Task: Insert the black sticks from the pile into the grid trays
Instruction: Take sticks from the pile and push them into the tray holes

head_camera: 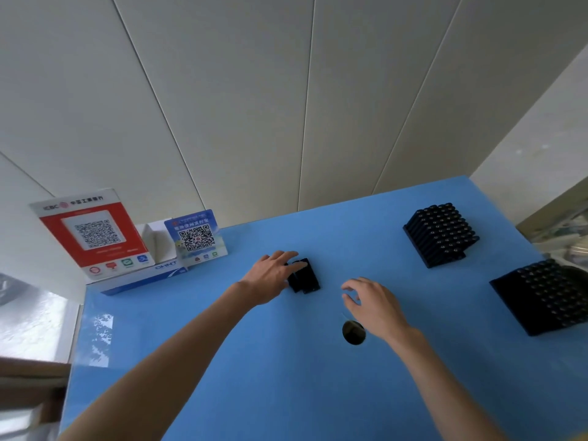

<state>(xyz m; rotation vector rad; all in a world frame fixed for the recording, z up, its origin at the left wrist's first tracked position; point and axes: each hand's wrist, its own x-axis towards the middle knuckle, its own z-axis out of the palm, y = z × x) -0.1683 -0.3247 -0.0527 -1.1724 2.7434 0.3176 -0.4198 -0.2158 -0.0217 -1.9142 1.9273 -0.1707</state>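
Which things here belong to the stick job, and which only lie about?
Job: sticks under the left hand; far tray; near tray; right hand, holding nothing.

Lying about: red QR sign; blue QR sign; white box; table hole.

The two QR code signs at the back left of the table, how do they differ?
The red QR sign is the larger and stands farther left; the blue QR sign is smaller and sits nearer the left hand. The red one has a white top strip with a bank logo; the blue one is blue up to its top edge. Both lean upright on the blue table, each showing a black-and-white QR code with small icons below.
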